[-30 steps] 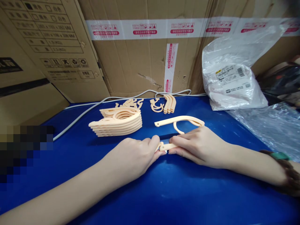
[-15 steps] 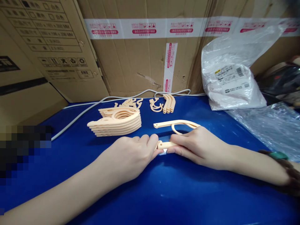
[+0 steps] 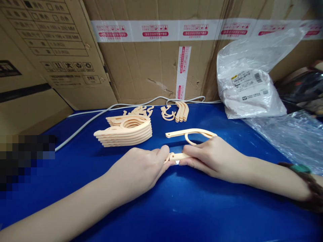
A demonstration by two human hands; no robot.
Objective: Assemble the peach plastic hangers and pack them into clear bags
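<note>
Near the middle of the blue table, my two hands meet over a cream plastic hanger piece. My right hand pinches a flat hanger arm with a small round hole near its end. Thumb and fingers of my left hand close on a small cream part at that end; most of it is hidden, so its kind is unclear. Just behind, another slim cream arm with an inner curve runs to my right knuckles; whether I grip it I cannot tell. Left of it lies a stack of cream hanger pieces.
Farther back lie loose cream hooks, more hooks and several curved arms. A white cable crosses the left side. Cardboard boxes wall the back. At right stand a white plastic bag and clear film.
My left fingers have shifted slightly and curl tighter, showing a little more of the small part at the joint. My right hand has hardly moved.
</note>
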